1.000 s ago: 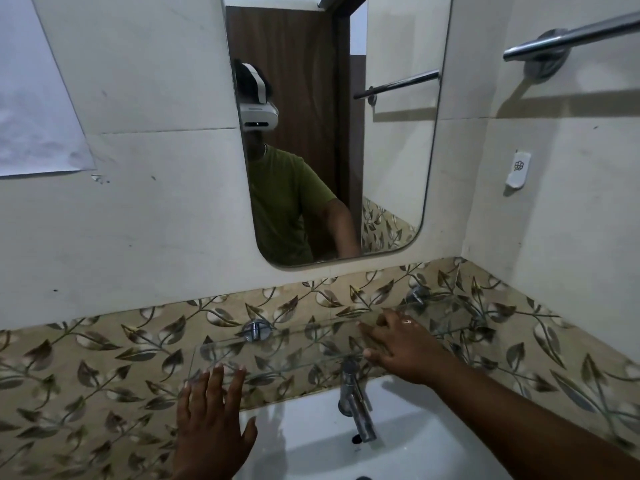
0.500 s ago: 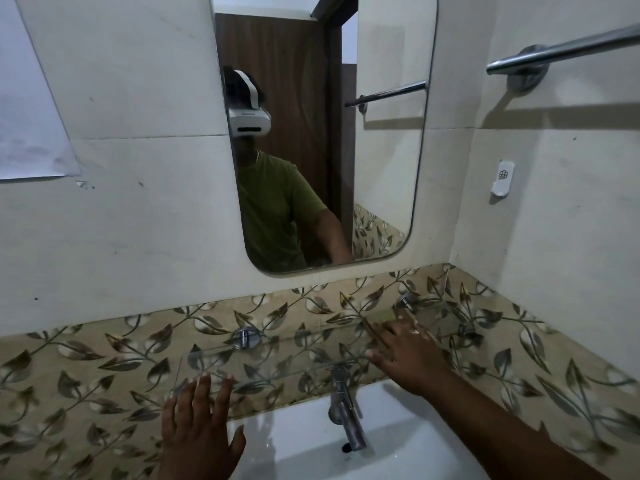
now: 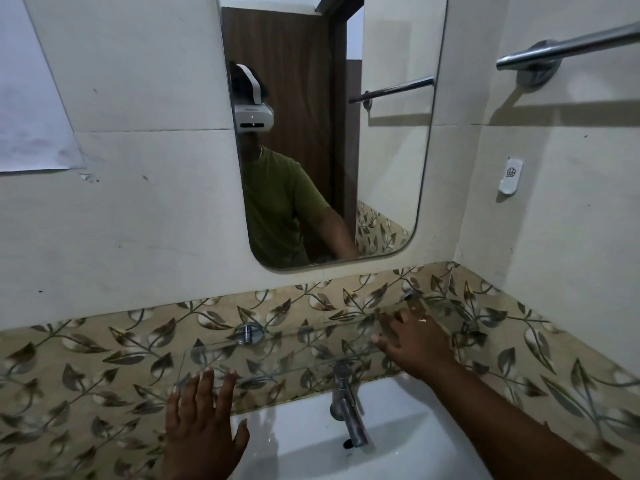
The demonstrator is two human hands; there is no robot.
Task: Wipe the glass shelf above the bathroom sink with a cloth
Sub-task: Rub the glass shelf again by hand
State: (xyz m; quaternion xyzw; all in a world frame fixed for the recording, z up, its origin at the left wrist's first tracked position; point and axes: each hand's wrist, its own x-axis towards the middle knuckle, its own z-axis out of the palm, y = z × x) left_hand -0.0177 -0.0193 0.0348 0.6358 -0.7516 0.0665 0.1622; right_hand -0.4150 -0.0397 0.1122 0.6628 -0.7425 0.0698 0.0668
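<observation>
Two bare hands reach over a white sink (image 3: 304, 441) toward the glass shelf (image 3: 277, 355), and no cloth shows in either. The shelf is fixed to the leaf-patterned tiles (image 3: 104, 368) below the mirror (image 3: 388, 150), above the sink, on two metal brackets, the left one (image 3: 248, 332) plain, the right one (image 3: 410, 295) half hidden by fingers. Its long axis runs left to right along the back wall, rising slightly toward the right in this view; its right end comes close to the corner with the side wall, so there is little room there, while its left end has open tile beyond it.

The left hand (image 3: 202, 427) is flat and spread, fingers up, their tips at the shelf's front left edge (whether they press the glass is hard to tell). The right hand (image 3: 412, 341) lies palm down on the right part of the shelf, fingers splayed, gripping nothing; a ring shows on one finger.

The glass carries nothing but that hand. The sink basin is bare, with a tap (image 3: 348, 407) standing at its back under the shelf's front edge. A towel rail (image 3: 568, 46) sits high on the side wall, well clear of the shelf.
</observation>
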